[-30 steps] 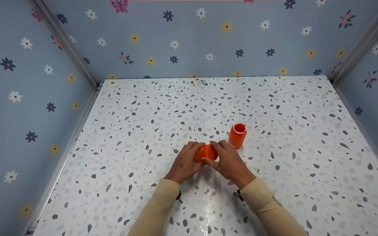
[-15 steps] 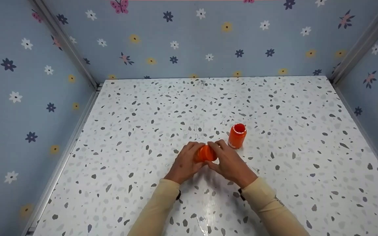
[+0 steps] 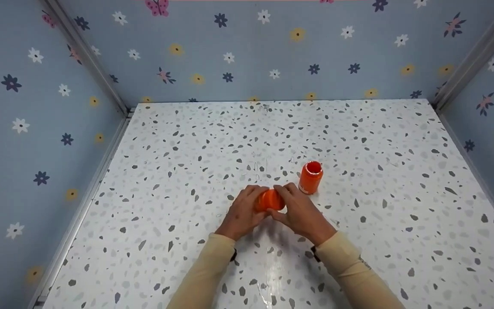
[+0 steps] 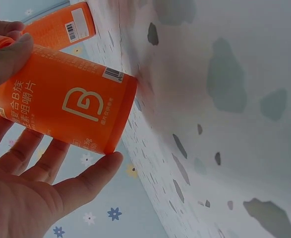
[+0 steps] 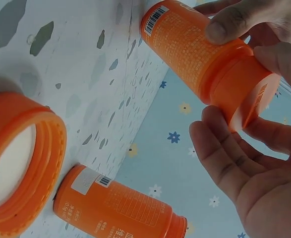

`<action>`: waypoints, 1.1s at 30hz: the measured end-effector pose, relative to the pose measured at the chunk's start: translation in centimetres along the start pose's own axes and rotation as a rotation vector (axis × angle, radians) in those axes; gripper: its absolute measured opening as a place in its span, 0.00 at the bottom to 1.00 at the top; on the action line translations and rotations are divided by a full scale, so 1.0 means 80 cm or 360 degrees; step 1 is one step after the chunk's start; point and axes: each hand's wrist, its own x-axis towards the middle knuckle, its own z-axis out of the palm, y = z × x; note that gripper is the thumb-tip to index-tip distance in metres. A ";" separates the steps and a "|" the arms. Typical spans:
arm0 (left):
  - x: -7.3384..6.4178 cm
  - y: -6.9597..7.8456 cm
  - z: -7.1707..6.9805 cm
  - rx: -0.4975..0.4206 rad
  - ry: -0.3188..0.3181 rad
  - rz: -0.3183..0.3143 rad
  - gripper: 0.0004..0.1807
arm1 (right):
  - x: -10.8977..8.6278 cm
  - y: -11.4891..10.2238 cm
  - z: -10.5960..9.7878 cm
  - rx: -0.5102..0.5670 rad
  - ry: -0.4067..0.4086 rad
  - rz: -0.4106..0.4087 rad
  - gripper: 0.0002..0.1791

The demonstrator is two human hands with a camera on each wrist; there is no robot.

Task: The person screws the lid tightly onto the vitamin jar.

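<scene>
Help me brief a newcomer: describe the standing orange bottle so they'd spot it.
On the speckled white table, find the person's right hand. Just beyond it stands an orange bottle. Unlike the capped bottle being held, its mouth is open.

"How do we find the light in the head view?"

"Bright and even. A pale streak of glare crosses the near middle of the tabletop [image 3: 212,148], so we'd place the source overhead."

"Any shadows?"

"Soft ones; we see a grey smudge below the hands [image 3: 242,213]."

"And the wrist views?"

"Greyer. In the left one, we get the held bottle [image 4: 61,99] sharp enough to read, with an orange tint beside its base, while the nearest speckles blur."

"In the right, we notice a dim shadow beside an orange cap [image 5: 31,173]."
</scene>
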 end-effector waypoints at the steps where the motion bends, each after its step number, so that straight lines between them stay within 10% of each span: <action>1: 0.000 0.000 0.000 0.0002 0.0002 0.0005 0.30 | 0.000 -0.001 0.000 -0.0005 -0.0004 0.0010 0.33; 15: -0.001 -0.001 -0.001 -0.0013 -0.0014 0.0023 0.30 | 0.005 -0.005 0.001 -0.0071 0.0046 0.0145 0.30; 20: -0.001 -0.001 -0.001 -0.0027 -0.0021 -0.0004 0.31 | 0.001 -0.004 0.002 -0.0050 0.0020 0.0175 0.42; 33: -0.001 0.000 0.000 -0.0010 0.0006 -0.0002 0.32 | -0.005 0.003 -0.003 -0.0073 -0.0059 -0.0024 0.42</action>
